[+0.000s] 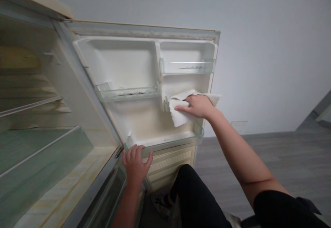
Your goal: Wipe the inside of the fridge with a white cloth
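Observation:
My right hand presses a white cloth against the small middle rack on the right side of the open fridge door. The cloth has a wavy edge, and part of it sticks out past the door's outer edge. The rack under the cloth is mostly hidden. My left hand rests with fingers apart on the hinge-side end of the clear bottom door shelf, holding nothing loose.
On the left stands the fridge body with glass shelves and a greenish clear drawer. Two more clear racks, left and upper right, sit on the door. A second, ridged door is below. My knee is close to it.

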`<act>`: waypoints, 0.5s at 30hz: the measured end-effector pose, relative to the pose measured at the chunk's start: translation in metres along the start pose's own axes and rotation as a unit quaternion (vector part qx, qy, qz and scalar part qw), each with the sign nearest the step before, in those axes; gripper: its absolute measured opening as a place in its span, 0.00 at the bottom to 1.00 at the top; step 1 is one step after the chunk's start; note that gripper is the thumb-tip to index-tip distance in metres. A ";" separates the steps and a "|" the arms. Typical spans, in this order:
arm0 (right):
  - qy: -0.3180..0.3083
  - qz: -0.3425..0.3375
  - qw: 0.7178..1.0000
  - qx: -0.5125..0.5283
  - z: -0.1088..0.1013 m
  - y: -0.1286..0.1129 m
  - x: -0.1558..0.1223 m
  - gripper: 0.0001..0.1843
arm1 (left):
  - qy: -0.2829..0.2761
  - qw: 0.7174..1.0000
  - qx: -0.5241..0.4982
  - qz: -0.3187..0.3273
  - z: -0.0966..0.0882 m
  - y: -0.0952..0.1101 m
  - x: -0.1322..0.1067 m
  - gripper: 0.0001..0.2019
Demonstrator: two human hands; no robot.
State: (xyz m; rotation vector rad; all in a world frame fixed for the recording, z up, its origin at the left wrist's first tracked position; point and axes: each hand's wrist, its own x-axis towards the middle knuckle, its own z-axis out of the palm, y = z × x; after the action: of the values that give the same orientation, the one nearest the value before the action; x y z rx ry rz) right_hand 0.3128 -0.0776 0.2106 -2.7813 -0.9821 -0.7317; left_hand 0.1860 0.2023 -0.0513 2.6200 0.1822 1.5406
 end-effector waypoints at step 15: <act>0.383 0.027 0.909 0.165 0.117 0.028 -0.064 0.32 | -0.022 1.000 0.013 0.009 -0.009 -0.007 0.001 0.16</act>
State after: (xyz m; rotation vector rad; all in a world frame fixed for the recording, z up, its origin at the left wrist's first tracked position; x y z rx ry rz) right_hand 0.3341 -0.1063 0.0791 -1.9349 -0.7548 -1.3459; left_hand 0.1781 0.2096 -0.0467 2.6803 0.1757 1.4944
